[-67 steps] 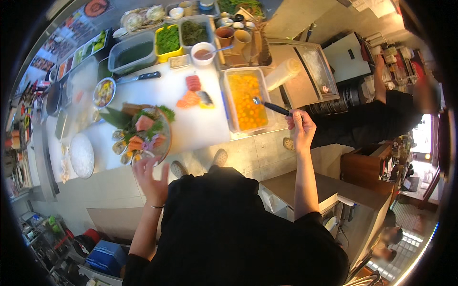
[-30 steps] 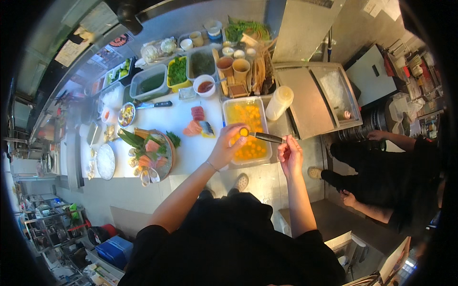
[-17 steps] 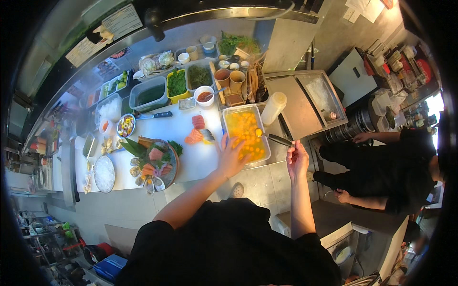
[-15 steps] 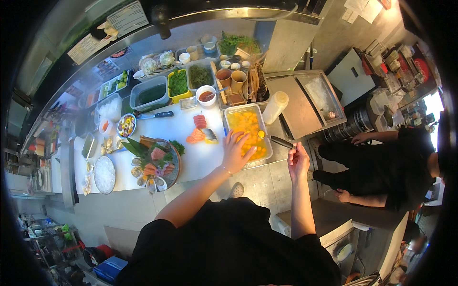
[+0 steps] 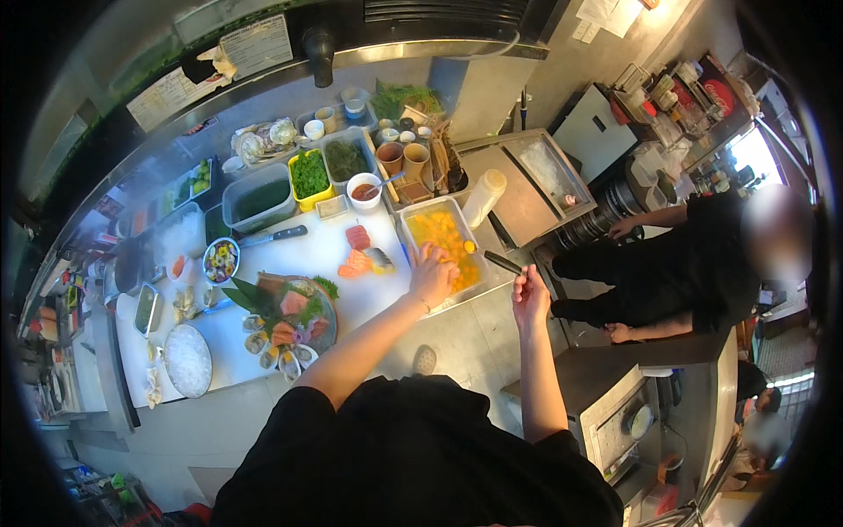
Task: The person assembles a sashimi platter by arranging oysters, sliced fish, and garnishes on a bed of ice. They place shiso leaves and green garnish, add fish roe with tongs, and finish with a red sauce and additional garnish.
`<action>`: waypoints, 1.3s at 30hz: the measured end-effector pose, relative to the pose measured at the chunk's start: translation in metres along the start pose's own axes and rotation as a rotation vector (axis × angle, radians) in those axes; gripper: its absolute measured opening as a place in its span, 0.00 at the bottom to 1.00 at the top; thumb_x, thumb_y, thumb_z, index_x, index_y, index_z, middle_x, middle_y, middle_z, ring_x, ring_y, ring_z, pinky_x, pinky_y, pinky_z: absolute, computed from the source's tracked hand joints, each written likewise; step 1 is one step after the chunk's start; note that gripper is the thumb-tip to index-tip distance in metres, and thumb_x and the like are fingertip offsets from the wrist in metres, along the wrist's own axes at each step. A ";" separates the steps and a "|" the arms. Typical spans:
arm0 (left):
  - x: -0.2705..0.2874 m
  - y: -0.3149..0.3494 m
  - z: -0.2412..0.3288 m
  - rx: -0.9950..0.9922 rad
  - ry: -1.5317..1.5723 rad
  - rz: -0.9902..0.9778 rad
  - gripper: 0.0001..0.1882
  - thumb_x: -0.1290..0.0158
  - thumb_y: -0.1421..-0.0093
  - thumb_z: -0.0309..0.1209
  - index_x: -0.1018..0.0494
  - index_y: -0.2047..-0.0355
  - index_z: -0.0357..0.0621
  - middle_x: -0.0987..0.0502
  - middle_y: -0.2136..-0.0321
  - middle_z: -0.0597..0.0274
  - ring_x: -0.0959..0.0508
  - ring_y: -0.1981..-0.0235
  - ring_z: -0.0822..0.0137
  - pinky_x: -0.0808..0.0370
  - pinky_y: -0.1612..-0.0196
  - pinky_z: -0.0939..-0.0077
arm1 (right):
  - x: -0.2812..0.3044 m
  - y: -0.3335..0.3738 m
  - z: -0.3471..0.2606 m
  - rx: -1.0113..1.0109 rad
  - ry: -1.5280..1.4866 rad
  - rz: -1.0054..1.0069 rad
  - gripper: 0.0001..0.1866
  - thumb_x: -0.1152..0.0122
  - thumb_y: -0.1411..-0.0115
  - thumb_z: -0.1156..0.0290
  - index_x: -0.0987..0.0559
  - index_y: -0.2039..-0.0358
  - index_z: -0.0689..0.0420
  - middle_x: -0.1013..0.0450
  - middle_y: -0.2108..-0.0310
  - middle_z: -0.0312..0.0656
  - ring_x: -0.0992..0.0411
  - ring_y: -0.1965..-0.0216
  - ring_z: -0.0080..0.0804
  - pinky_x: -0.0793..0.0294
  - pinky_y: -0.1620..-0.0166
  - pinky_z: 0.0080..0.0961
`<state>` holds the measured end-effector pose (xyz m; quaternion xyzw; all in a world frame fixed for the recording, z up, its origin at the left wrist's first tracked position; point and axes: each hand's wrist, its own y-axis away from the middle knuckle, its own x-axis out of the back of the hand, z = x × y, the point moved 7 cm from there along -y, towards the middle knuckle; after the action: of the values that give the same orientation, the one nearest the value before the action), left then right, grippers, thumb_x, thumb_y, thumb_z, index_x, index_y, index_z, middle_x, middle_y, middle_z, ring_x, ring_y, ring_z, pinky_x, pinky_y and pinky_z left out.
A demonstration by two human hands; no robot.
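Observation:
A clear rectangular tub holds yellow liquid with several round orange-yellow pieces in it. My left hand is over its near left side, fingers bent down and drawn together; what they hold, if anything, is hidden. At the tub's right my right hand grips the end of a black-handled utensil. The utensil's far end reaches the tub's right rim, beside a yellow round piece. Left of the tub, slices of red, orange and silver-skinned fish lie on the white board.
A round platter of sashimi, leaves and shells stands left, with a plate of ice beyond it. A knife lies behind the fish. A squeeze bottle stands behind the tub. Another person stands at right.
My left hand's fingers, spread over the tub before, have curled in toward each other. My right hand still grips the utensil. The whole view has shifted and turned slightly.

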<state>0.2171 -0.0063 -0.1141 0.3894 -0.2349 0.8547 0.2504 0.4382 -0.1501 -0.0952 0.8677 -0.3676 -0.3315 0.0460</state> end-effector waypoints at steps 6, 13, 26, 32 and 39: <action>-0.003 0.052 -0.004 0.022 -0.198 0.017 0.34 0.41 0.30 0.51 0.27 0.27 0.57 0.49 0.19 0.40 0.62 0.17 0.30 0.67 0.24 0.14 | 0.021 -0.010 -0.003 0.049 0.104 0.000 0.13 0.38 0.23 0.57 0.18 0.57 0.54 0.23 0.75 0.34 0.31 0.78 0.21 0.37 0.76 0.19; 0.040 0.156 -0.005 0.065 -0.085 -0.030 0.34 0.34 0.37 0.51 0.22 0.32 0.59 0.43 0.22 0.44 0.59 0.18 0.32 0.59 0.24 0.16 | 0.069 -0.040 0.048 -0.079 0.194 0.158 0.13 0.39 0.21 0.56 0.18 0.54 0.52 0.22 0.73 0.34 0.29 0.75 0.22 0.35 0.75 0.20; 0.203 0.323 -0.094 0.729 -0.479 0.328 0.26 0.30 0.40 0.52 0.18 0.45 0.59 0.40 0.24 0.50 0.57 0.18 0.30 0.59 0.27 0.11 | -0.162 0.082 0.171 -0.419 0.414 -0.399 0.12 0.37 0.23 0.58 0.17 0.56 0.54 0.23 0.78 0.35 0.31 0.81 0.20 0.38 0.80 0.20; 0.191 0.331 -0.095 0.731 -0.476 0.358 0.26 0.28 0.41 0.50 0.18 0.44 0.62 0.42 0.22 0.50 0.59 0.18 0.28 0.59 0.26 0.11 | -0.217 0.118 0.220 -0.439 0.422 -0.594 0.15 0.37 0.23 0.60 0.17 0.58 0.60 0.20 0.76 0.42 0.29 0.82 0.24 0.34 0.81 0.22; 0.209 0.355 -0.074 0.766 -0.377 0.500 0.24 0.27 0.42 0.40 0.18 0.45 0.61 0.36 0.27 0.49 0.52 0.21 0.27 0.52 0.25 0.19 | -0.238 0.148 0.239 -0.263 0.630 -0.817 0.13 0.38 0.22 0.63 0.16 0.55 0.62 0.19 0.73 0.43 0.28 0.80 0.23 0.29 0.78 0.21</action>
<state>-0.1591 -0.1824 -0.0671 0.5330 -0.0315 0.8282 -0.1702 0.0815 -0.0588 -0.1041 0.9846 0.0766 -0.0891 0.1295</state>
